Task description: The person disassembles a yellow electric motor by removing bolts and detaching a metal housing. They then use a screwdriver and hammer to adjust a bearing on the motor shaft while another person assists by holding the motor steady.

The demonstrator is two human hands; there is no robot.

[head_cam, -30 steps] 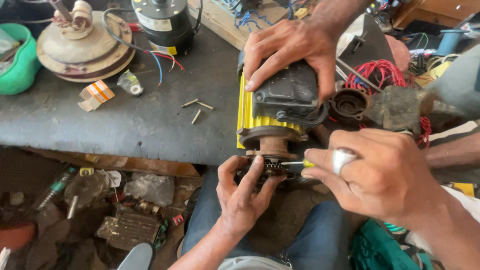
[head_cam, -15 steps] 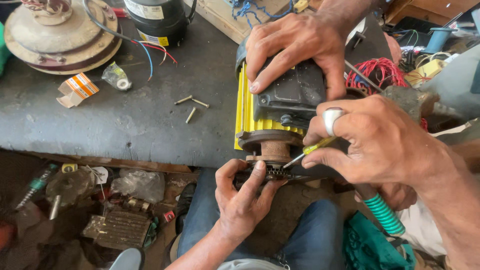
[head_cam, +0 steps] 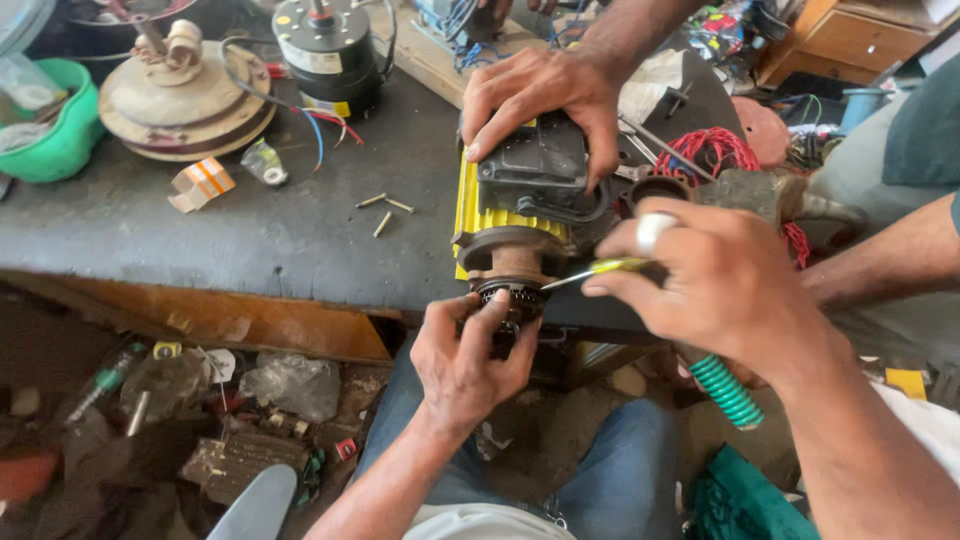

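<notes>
A yellow electric motor [head_cam: 478,212] with a black terminal box lies at the edge of the dark workbench [head_cam: 250,240], its shaft end overhanging toward me. My left hand [head_cam: 465,365] grips the round bearing [head_cam: 512,296] on that shaft end from below. My right hand [head_cam: 720,290], with a ring on one finger, holds a small yellow-handled screwdriver [head_cam: 595,270] whose tip points at the bearing from the right. A co-worker's hand [head_cam: 540,95] reaches in from the far side and presses on top of the motor.
Loose bolts [head_cam: 385,210] lie left of the motor. A green bowl [head_cam: 50,140], a round fan hub [head_cam: 180,95] and a black motor [head_cam: 325,45] stand at the back. Red wire [head_cam: 710,150] lies on the right, above a green ribbed hose [head_cam: 725,390]. Scrap parts [head_cam: 240,455] litter the floor.
My right hand has risen from the shaft end and drawn back to the right with the screwdriver. My left hand and the co-worker's hand have stayed on the motor.
</notes>
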